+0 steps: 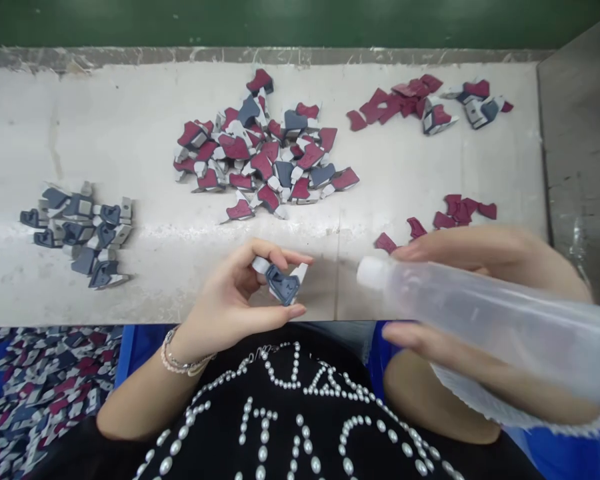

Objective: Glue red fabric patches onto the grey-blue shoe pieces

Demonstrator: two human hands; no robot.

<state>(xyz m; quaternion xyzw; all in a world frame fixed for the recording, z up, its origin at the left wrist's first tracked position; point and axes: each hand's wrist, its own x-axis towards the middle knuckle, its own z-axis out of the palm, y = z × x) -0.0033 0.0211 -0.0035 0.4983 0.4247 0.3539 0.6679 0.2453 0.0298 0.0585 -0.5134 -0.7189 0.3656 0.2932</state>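
While the left hand (237,297) pinches a navy-and-grey cut piece (283,285) between thumb and fingertips, the right hand (480,248) wraps around a translucent plastic squeeze bottle (485,327), white cap (371,273) pointing left. Both sit just in front of the central pile (260,153), the landmark here: a mixed heap of maroon, navy and grey cut pieces on the desk (130,133). Desk top is pale, scuffed and crusted white, with a thin seam (337,267) running front to back, right of the central pile.

Left of the central pile: a navy-and-grey pile (77,233). Right of it, toward the back: a maroon-and-mixed cluster (405,100). Right of it, toward the front: loose maroon pieces (460,210), nearly touching the right hand's fingers.

Behind the central pile, past the desk's back edge: a green wall (280,20). Further right: a grey panel (580,167). Below the desk's front edge, left of the person's beaded black top (290,413): a blue bin (125,353) heaped with more pieces (45,400).
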